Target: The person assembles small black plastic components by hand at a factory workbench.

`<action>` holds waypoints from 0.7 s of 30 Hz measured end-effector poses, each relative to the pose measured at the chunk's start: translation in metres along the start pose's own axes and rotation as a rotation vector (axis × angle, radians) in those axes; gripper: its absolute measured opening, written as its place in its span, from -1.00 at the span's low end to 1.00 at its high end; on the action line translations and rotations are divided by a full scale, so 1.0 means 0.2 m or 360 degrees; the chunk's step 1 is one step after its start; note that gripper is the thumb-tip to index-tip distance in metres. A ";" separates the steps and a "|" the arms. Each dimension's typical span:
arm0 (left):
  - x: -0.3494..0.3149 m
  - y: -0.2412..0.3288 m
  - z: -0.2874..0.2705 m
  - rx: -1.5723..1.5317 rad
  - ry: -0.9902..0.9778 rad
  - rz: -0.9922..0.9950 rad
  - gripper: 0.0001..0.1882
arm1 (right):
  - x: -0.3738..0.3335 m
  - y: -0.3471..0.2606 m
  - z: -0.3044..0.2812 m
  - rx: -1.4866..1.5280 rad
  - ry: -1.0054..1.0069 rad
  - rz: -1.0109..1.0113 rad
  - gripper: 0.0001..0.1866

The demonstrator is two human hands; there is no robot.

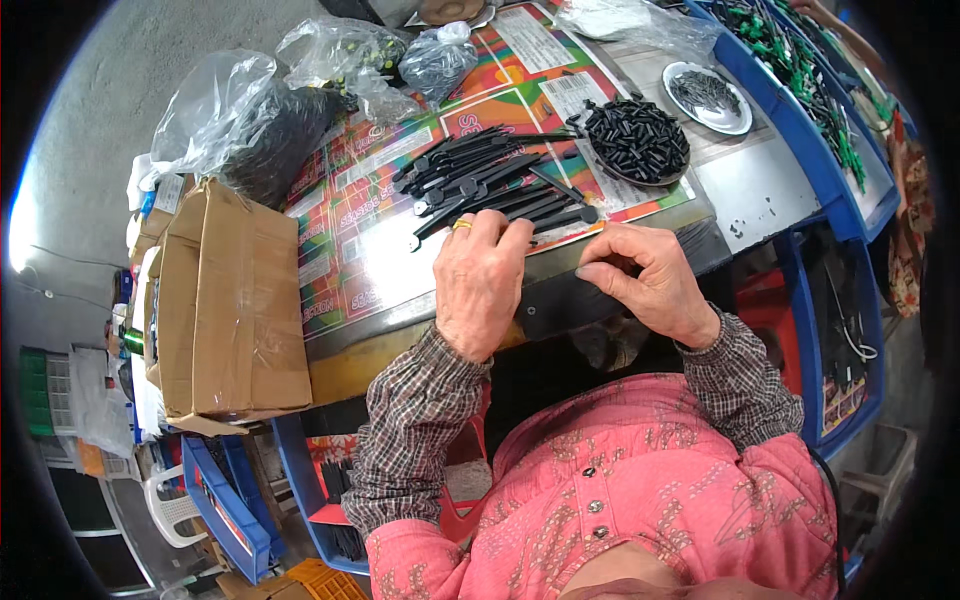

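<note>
My left hand [482,285], with a ring on one finger, is curled at the near edge of a pile of long black strips with rounded heads [470,178]. Its fingertips point away from me, so whatever lies inside them is hidden. To the right, my right hand [652,282] is pinched, thumb against forefinger, just over the table's front edge; anything between those fingers is too small or hidden to name. Beyond it stands a round bowl heaped with short black tube-like pieces [636,138]. A white plate [742,122] of small thin dark pieces sits farther right.
An open cardboard box [250,300] stands left of the table [380,325]. Clear plastic bags [235,115] of dark parts lie at the back left. Blue trays [775,95], one with green and black parts, flank the right side. Another person's arm [845,35] shows at the far right.
</note>
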State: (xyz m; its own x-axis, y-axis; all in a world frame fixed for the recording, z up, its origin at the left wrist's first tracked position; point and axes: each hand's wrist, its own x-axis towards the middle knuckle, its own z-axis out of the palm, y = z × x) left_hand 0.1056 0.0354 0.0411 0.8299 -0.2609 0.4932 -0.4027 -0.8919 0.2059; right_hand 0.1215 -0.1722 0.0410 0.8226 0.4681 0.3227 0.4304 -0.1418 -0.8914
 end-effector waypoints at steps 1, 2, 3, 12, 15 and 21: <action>0.01 0.00 0.01 0.0008 -0.0027 0.0027 -0.78 | 0.00 0.00 -0.01 -0.0018 0.0006 -0.0007 -0.91; 0.02 0.01 0.03 0.0013 -0.0054 0.0054 -0.78 | 0.00 0.01 -0.01 -0.0024 0.0012 -0.0004 -0.91; 0.03 0.01 0.03 0.0007 -0.0053 0.0061 -0.78 | 0.00 0.01 -0.03 -0.0042 0.0031 -0.0013 -0.91; 0.11 0.06 0.06 0.0043 -0.0191 0.0024 -0.82 | 0.00 0.03 -0.11 -0.0103 0.0174 -0.0072 -0.90; 0.12 0.07 0.07 0.0049 -0.0254 0.0001 -0.83 | 0.00 0.04 -0.15 -0.0160 0.0156 -0.0077 -0.89; 0.12 0.06 0.08 -0.0001 -0.0186 0.0114 -0.88 | 0.01 0.04 -0.24 -0.0361 0.0157 -0.0123 -0.88</action>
State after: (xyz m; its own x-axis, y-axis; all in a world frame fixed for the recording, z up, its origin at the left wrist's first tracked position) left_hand 0.1273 0.0117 0.0416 0.8384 -0.3650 0.4048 -0.4627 -0.8692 0.1746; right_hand 0.1451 -0.2139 0.0500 0.8115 0.3996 0.4265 0.5566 -0.3061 -0.7723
